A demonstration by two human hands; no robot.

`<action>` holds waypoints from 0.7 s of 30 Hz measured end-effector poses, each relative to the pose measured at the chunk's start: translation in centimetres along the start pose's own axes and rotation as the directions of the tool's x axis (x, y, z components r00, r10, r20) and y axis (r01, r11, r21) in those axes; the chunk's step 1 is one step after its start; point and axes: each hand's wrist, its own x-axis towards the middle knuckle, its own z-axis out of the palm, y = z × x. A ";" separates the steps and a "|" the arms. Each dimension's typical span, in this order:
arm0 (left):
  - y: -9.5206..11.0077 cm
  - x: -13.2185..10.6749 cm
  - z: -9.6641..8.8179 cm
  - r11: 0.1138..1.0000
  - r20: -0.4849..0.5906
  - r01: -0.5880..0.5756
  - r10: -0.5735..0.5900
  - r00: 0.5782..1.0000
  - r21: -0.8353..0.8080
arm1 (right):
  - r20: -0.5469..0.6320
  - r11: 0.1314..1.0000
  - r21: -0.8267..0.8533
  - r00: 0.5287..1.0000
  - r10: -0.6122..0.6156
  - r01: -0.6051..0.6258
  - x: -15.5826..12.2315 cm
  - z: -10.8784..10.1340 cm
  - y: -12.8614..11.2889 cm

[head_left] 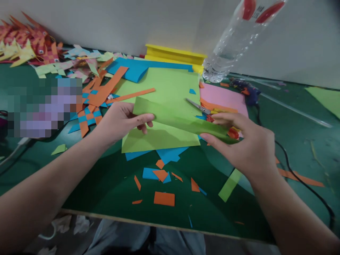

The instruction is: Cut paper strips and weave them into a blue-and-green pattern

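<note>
A folded strip of light green paper [177, 118] is stretched between my two hands above the table. My left hand [123, 118] pinches its left end between thumb and fingers. At the right end, my right hand [243, 141] grips the strip, thumb below and fingers above. Just behind those fingers are scissors [200, 107], their blades pointing up and left. Their red handles are partly hidden by the hand and strip; whether the hand touches them I cannot tell. Beneath the strip lies a larger green sheet [170, 83]. Orange-and-blue woven paper pieces [90, 115] lie beside my left hand.
Orange and blue scraps [164, 198] lie near the front edge. A plastic bottle [223, 53] stands at the back, with a dark glue gun [247, 90] and its cable to the right. Finished paper fish [29, 46] are piled back left. A pixelated object [47, 109] lies left.
</note>
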 end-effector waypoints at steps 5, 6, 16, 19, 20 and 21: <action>-0.3 0.1 0.5 0.991 -0.096 0.038 -0.051 0.994 -0.132 | 0.006 0.955 0.216 0.978 0.208 -0.205 0.2 0.3 0.1; -0.6 0.2 0.5 0.989 -0.104 0.025 -0.040 0.994 -0.145 | 0.021 0.939 0.254 0.972 0.235 -0.232 0.3 0.4 0.2; -1.8 -0.1 0.9 0.803 -0.255 -0.386 0.532 0.807 0.454 | 0.057 0.916 0.275 0.956 0.288 -0.292 0.3 1.5 0.8; -0.6 -1.0 2.0 0.553 -0.072 -0.490 0.709 0.702 0.674 | 0.055 0.924 0.302 0.972 0.228 -0.233 -0.3 2.1 -0.4; -0.4 -1.3 2.4 0.484 0.026 -0.537 0.726 0.688 0.690 | 0.056 0.927 0.312 0.978 0.200 -0.207 -0.5 2.3 -0.8; -0.2 -1.5 2.8 0.416 0.123 -0.592 0.739 0.662 0.691 | 0.073 0.929 0.324 0.984 0.162 -0.177 -0.8 2.5 -1.2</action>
